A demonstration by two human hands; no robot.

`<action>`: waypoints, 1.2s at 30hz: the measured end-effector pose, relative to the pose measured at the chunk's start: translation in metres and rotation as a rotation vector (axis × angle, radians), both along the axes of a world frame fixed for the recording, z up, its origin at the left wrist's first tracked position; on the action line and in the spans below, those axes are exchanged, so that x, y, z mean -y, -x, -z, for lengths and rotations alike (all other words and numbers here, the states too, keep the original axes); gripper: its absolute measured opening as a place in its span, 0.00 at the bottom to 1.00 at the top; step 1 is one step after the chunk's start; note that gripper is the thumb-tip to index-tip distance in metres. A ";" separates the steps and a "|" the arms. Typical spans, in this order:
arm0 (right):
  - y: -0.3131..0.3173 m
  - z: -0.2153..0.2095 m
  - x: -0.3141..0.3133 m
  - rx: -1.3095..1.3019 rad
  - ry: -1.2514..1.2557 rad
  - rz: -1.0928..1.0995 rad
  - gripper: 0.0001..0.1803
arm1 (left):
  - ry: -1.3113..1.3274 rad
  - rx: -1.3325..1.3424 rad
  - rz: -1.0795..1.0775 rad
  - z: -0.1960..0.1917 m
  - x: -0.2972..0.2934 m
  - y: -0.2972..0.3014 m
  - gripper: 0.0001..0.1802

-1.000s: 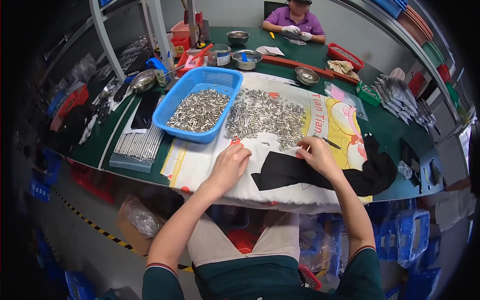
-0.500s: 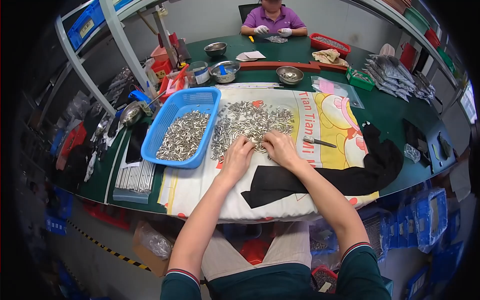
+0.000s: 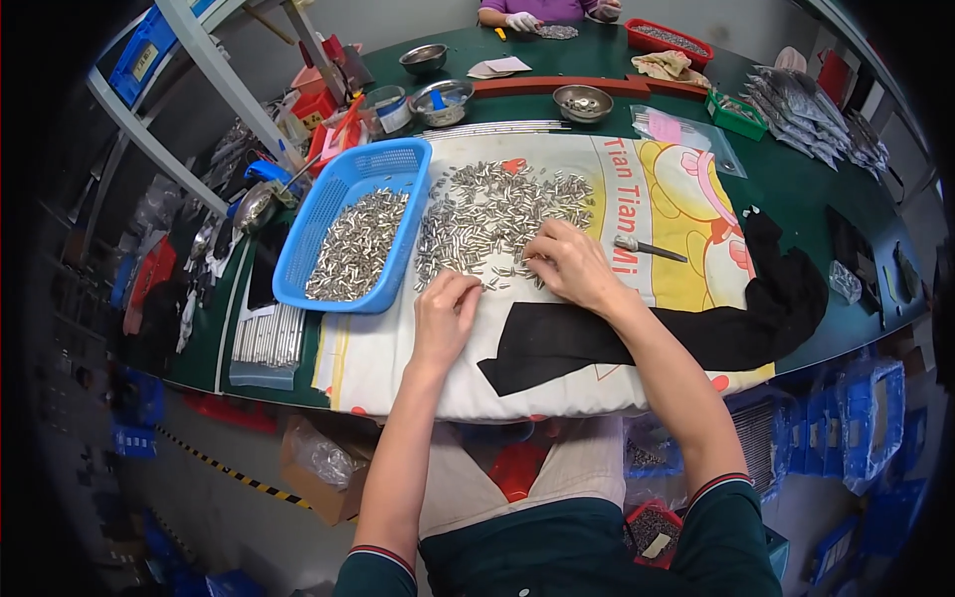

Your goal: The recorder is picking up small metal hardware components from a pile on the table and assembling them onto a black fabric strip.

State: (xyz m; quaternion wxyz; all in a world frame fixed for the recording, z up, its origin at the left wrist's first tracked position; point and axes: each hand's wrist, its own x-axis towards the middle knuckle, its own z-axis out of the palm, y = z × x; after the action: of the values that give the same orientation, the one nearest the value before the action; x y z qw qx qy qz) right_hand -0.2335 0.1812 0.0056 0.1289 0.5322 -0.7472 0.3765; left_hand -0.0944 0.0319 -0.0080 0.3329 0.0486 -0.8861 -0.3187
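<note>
Your left hand (image 3: 444, 312) and right hand (image 3: 575, 265), fingers curled narrow, lie at the near edge of the loose metal pins (image 3: 485, 215), right of the blue basket (image 3: 410, 237); any held pin cannot be discerned. Light fingertips should best avoid scattering.

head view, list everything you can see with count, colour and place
Table: one, green, centre
Cloth: one, white and yellow, on table
Basket: one, blue, at cloth's left
Metal pins: uncountable, silver, on cloth and in basket
Black fabric: one, black, cloth's near right
Tool: one, dark-handled, right of pins
Bowls: at least three, silver, beyond cloth
Rods: several, silver, left of cloth
Bin: one, red, far right
Tray: one, green, far right
Packets: several, silvery, right
Crates: several, blue, lower right
Co-worker: one, purple top, far side
Left hand: one, bare, pins' near-left edge
Right hand: one, bare, pins' near-right edge
</note>
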 end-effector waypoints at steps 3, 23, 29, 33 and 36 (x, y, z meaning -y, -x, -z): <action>-0.001 -0.001 -0.004 -0.025 -0.030 -0.045 0.02 | 0.080 0.026 -0.009 0.003 -0.002 -0.006 0.04; -0.011 -0.006 -0.001 0.040 -0.169 -0.097 0.04 | 0.077 0.003 0.033 -0.002 -0.004 0.009 0.04; 0.006 -0.001 -0.004 0.047 -0.003 0.097 0.02 | 0.279 -0.002 0.168 -0.005 0.002 0.052 0.05; 0.032 -0.005 -0.027 -0.109 -0.085 0.492 0.03 | 0.438 0.092 0.277 -0.007 0.007 0.063 0.05; 0.042 -0.007 -0.046 -0.050 -0.293 0.627 0.08 | 0.483 0.131 0.336 -0.009 0.011 0.070 0.03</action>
State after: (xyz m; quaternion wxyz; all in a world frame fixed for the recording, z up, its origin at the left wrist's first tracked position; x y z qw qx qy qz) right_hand -0.2751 0.2270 0.0121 0.1786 0.2987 -0.9172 0.1940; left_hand -0.1641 0.0210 0.0013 0.2197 -0.1586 -0.9515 -0.1456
